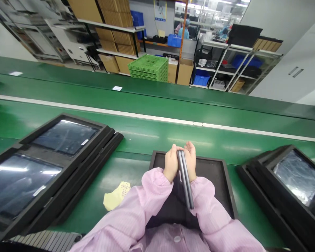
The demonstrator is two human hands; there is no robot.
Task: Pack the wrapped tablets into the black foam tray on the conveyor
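Two thin dark tablets (pixel 186 178) stand on edge, pressed flat together between my palms above an empty black tray (pixel 215 168). My left hand (pixel 170 164) presses on their left face and my right hand (pixel 190 159) on their right face, fingers pointing away from me. Pink sleeves cover both my forearms. The tablets' lower ends reach toward my chest.
A stack of black trays (pixel 94 150) holding two screen-up tablets lies at the left. Another stack of trays (pixel 254 182) with a tablet lies at the right. A yellow glove (pixel 117 196) rests on the green belt (pixel 157 105). Shelves, cartons and green crates (pixel 148 67) stand beyond.
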